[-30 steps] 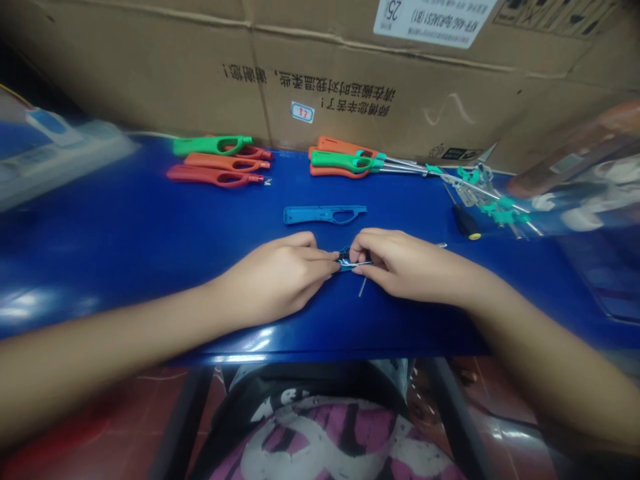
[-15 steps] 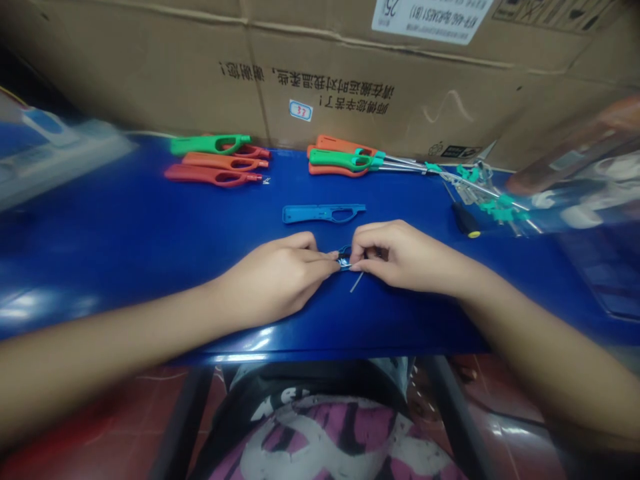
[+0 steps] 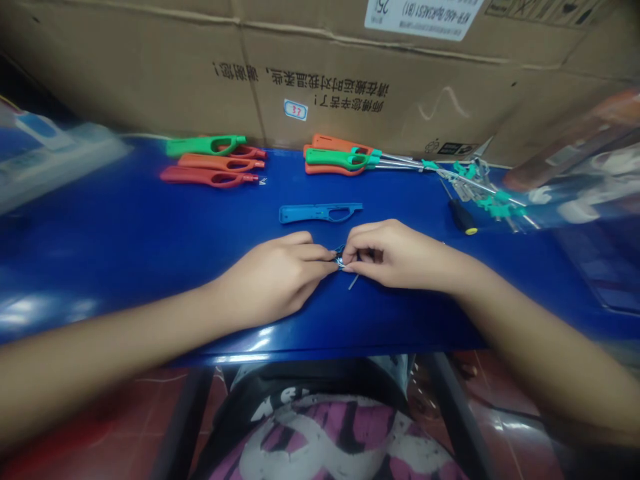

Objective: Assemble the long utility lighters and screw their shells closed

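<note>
Facing a big cardboard box (image 3: 320, 53) across a blue table (image 3: 150, 247), I set my left hand (image 3: 285, 270) low, fingers together, my right hand (image 3: 387, 257) narrowed to a pinch. A blue handle half (image 3: 305, 213) lies just beyond, probably for easy reach. My left fingers pin a mostly hidden blue part (image 3: 341, 248), seemingly for steadiness; my right pinch a white wire (image 3: 341, 263) there.

Cardboard box (image 3: 150, 73) bore upside-down Chinese print (image 3: 330, 83) ending "谢谢您!"; white label (image 3: 421, 19) read "25", "(B1)"; small sticker (image 3: 295, 110) showed, apparently, "33".

the clothing (image 3: 330, 427) worn is black with bold white shapes and pinkish-purple patches, the forearms (image 3: 150, 325) bare
</note>
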`<action>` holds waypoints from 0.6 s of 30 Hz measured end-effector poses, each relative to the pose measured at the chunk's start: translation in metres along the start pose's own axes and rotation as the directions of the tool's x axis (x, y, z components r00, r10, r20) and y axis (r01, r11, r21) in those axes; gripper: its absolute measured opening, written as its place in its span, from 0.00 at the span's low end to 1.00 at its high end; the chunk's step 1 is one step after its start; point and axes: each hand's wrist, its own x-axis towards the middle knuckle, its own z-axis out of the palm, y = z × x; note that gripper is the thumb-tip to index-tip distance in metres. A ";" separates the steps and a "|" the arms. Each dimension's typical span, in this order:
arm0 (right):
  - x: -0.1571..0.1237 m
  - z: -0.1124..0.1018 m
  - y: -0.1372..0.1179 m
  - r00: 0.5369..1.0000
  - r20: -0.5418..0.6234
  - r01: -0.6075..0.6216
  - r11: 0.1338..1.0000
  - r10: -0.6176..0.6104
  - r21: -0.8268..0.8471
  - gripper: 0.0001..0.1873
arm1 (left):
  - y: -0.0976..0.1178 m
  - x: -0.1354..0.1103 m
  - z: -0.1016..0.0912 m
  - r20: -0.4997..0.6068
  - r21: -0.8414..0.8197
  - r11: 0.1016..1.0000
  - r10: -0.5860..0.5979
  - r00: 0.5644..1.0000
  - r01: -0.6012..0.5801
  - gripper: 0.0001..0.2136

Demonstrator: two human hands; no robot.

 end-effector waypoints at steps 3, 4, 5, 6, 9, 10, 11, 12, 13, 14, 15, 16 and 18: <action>0.002 0.002 -0.001 1.000 -0.009 0.019 1.000 -0.019 0.009 0.06 | 0.000 0.000 0.000 0.004 -0.001 1.000 0.001 1.000 -0.001 0.13; 0.002 0.002 0.000 0.999 -0.012 0.035 0.999 -0.034 0.018 0.07 | 0.000 0.000 0.000 0.005 0.001 1.000 0.003 1.000 -0.003 0.13; 0.003 0.003 0.000 0.999 -0.013 0.053 0.998 -0.053 0.024 0.08 | 0.000 0.000 0.000 0.007 0.003 1.000 0.003 1.000 -0.003 0.13; 0.004 0.003 0.000 0.997 -0.011 0.073 0.997 -0.073 0.025 0.08 | -0.001 -0.001 0.000 0.010 0.004 1.000 0.003 1.000 -0.003 0.13; 0.003 0.001 0.000 0.995 0.002 0.104 0.994 -0.104 -0.012 0.09 | -0.001 0.000 0.000 0.012 -0.003 1.000 -0.003 1.000 0.003 0.12; 0.003 0.000 0.000 0.994 0.008 0.108 0.994 -0.107 -0.029 0.09 | -0.001 0.000 0.000 0.012 -0.016 1.000 -0.008 1.000 0.008 0.12; 0.002 -0.001 0.000 0.994 0.014 0.111 0.993 -0.111 -0.039 0.09 | -0.001 0.000 0.000 0.010 -0.035 0.999 -0.016 1.000 0.016 0.12; 0.001 -0.003 0.001 0.993 0.020 0.116 0.992 -0.115 -0.042 0.09 | -0.001 0.000 -0.001 0.009 -0.054 0.998 -0.029 1.000 0.030 0.12; 0.000 -0.004 0.001 0.993 0.024 0.119 0.992 -0.119 -0.038 0.09 | -0.001 0.000 -0.001 0.009 -0.072 0.996 -0.047 0.999 0.047 0.12; -0.001 -0.005 0.001 0.992 0.025 0.121 0.992 -0.120 -0.031 0.09 | -0.001 0.001 -0.002 0.012 -0.085 0.994 -0.063 0.998 0.063 0.12; -0.001 -0.006 0.002 0.993 0.022 0.120 0.993 -0.119 -0.023 0.09 | -0.001 0.001 -0.002 0.014 -0.092 0.993 -0.073 0.997 0.074 0.13; -0.001 -0.006 0.002 0.993 0.018 0.117 0.993 -0.117 -0.018 0.09 | -0.001 0.000 -0.003 0.016 -0.094 0.993 -0.075 0.997 0.076 0.13; -0.001 -0.005 0.003 0.994 0.012 0.110 0.994 -0.109 -0.013 0.08 | -0.002 0.000 -0.003 0.017 -0.089 0.995 -0.051 0.999 0.052 0.13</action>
